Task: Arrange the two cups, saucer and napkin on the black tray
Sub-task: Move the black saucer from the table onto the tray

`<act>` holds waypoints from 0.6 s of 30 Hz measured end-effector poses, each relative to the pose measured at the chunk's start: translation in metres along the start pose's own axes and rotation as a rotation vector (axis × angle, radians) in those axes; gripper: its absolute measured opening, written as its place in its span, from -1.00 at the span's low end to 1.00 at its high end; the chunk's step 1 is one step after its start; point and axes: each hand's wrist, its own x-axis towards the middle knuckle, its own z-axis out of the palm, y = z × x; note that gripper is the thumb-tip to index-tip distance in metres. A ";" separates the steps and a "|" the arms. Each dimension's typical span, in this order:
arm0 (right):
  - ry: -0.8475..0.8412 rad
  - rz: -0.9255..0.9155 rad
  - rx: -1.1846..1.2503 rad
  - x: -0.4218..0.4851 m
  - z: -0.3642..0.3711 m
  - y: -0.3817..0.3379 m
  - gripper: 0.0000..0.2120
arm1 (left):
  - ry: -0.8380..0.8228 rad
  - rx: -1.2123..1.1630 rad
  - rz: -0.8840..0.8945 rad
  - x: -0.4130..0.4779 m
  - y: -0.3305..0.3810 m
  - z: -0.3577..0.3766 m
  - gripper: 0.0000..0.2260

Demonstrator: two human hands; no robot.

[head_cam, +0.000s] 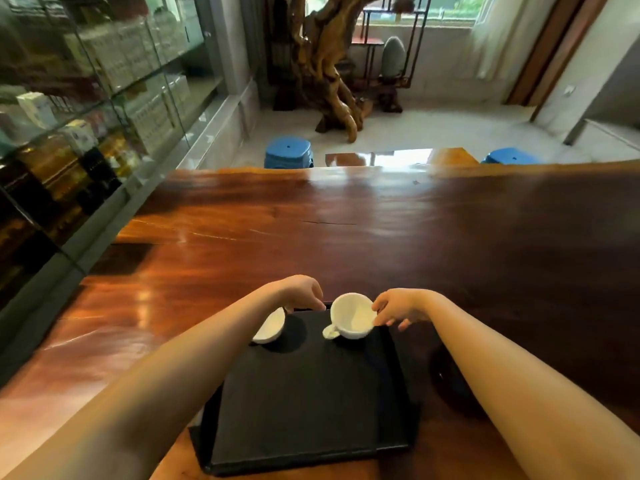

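A black tray [308,403] lies on the wooden table in front of me. My right hand [398,306] grips the rim of a white cup [351,318] that is tilted with its mouth toward me, handle low at the left, over the tray's far right part. My left hand [301,292] holds a second white piece [270,327], tilted on edge at the tray's far left corner; whether it is a cup or a saucer I cannot tell. No napkin is visible.
The long polished wooden table [381,230] stretches ahead. A dark round object [450,379] sits on the table right of the tray, partly behind my right forearm. Two blue stools [289,152] stand beyond the far edge. Glass cabinets [86,98] line the left.
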 end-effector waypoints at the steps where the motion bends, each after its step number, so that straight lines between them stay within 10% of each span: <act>1: 0.004 0.004 -0.005 -0.006 -0.006 0.013 -0.49 | -0.007 0.007 0.009 0.004 0.014 0.005 -0.66; 18: 0.044 0.066 -0.016 -0.040 -0.066 0.252 -0.53 | -0.083 -0.063 -0.063 0.073 0.194 0.155 -0.56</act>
